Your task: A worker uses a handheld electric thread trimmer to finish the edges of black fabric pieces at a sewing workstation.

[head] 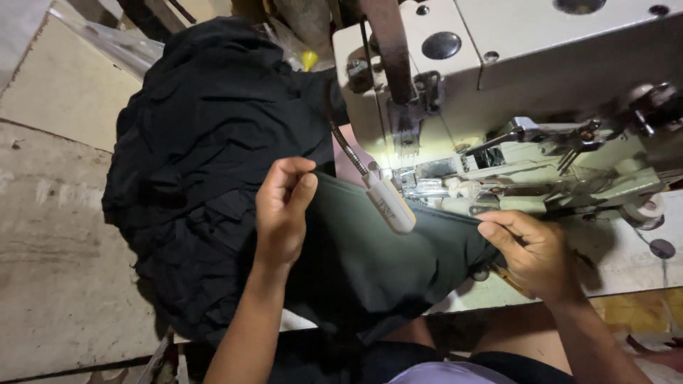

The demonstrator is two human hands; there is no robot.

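Note:
A dark green-black piece of fabric (370,249) lies stretched across the table under a cream sewing machine (512,78). My left hand (282,211) pinches the cloth's left part, fingers curled together. My right hand (530,249) grips the fabric's edge at the right, just below the machine's presser foot area (420,181). A small lamp (388,205) on a flexible neck hangs over the cloth between my hands.
A big heap of black fabric (206,142) is piled on the worn table (50,235) to the left. A roll of white tape (644,210) sits at the right of the machine. My knees show below the table edge.

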